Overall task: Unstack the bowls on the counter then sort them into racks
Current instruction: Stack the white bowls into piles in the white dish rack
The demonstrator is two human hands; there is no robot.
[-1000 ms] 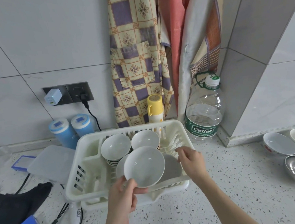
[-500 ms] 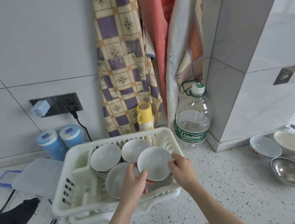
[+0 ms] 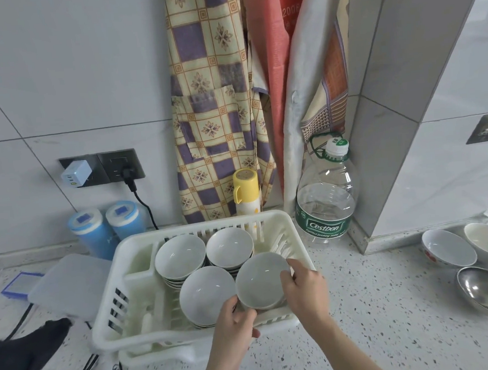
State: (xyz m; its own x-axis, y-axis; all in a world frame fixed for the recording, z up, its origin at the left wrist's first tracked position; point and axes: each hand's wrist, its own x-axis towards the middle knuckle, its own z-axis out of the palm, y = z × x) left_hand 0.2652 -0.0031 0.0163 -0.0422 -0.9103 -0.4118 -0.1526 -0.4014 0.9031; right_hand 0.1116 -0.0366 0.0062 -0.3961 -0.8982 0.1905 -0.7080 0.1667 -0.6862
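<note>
On the counter [image 3: 363,306], centre-left: dish rack [image 3: 138,336]. Inside it, four groups of bowls: back-left stack [image 3: 180,257], back-right stack [image 3: 230,251], front-left stack [image 3: 207,295], and at front right a single bowl [image 3: 262,281], gripped between left hand [image 3: 233,328] at its near rim and right hand [image 3: 305,288] at its right rim. Behind the rack: flask [image 3: 246,192] against hanging aprons [image 3: 210,100]. Right of the flask: water bottle [image 3: 325,196], beside the wall column [image 3: 392,114]. Left of the rack: flat lid [image 3: 69,286], with two canisters [image 3: 106,227] behind it, below the wall sockets [image 3: 101,168]. Far right on the counter: two bowls [image 3: 472,244] side by side, metal bowls [image 3: 487,289] in front of them.
</note>
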